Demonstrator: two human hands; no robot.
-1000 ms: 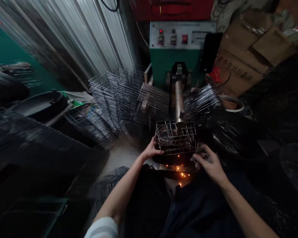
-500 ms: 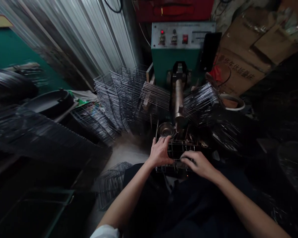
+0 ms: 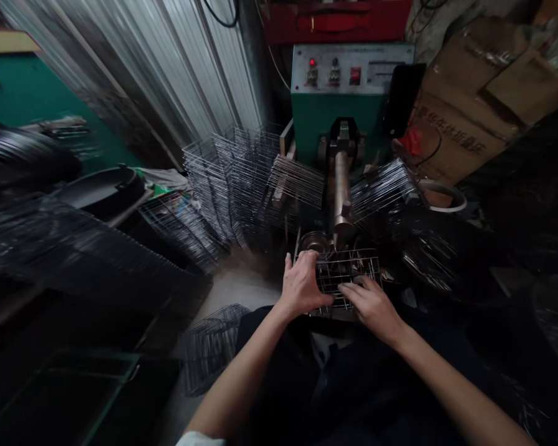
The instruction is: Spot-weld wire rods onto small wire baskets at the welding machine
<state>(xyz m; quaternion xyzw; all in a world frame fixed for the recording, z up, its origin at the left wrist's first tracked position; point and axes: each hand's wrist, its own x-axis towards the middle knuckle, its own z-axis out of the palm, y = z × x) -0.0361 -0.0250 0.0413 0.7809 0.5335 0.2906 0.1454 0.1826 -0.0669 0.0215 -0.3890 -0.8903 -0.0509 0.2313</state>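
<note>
A small wire grid panel (image 3: 335, 271) lies below the electrode rod (image 3: 342, 192) of a green spot welding machine (image 3: 307, 121). My left hand (image 3: 302, 285) grips the panel's left end, thumb toward me and fingers on the far edge. My right hand (image 3: 372, 306) is at the panel's near right part, its fingers bent and pressed together on the wires. Whether the right fingers pinch a separate piece is too dark to tell. Close behind my left fingertips sits a round metal dish (image 3: 314, 240).
Stacks of wire grids (image 3: 232, 186) stand left of the machine, with loose wire rods (image 3: 381, 189) at its right. A smaller grid stack (image 3: 211, 347) is by my left leg. A black phone (image 3: 403, 99) leans on the machine, near a cardboard box (image 3: 456, 136).
The grid panel has moved up and away from me, closer under the electrode. My right hand has shifted forward, its fingers now further over the wires. The view has swung slightly left.
</note>
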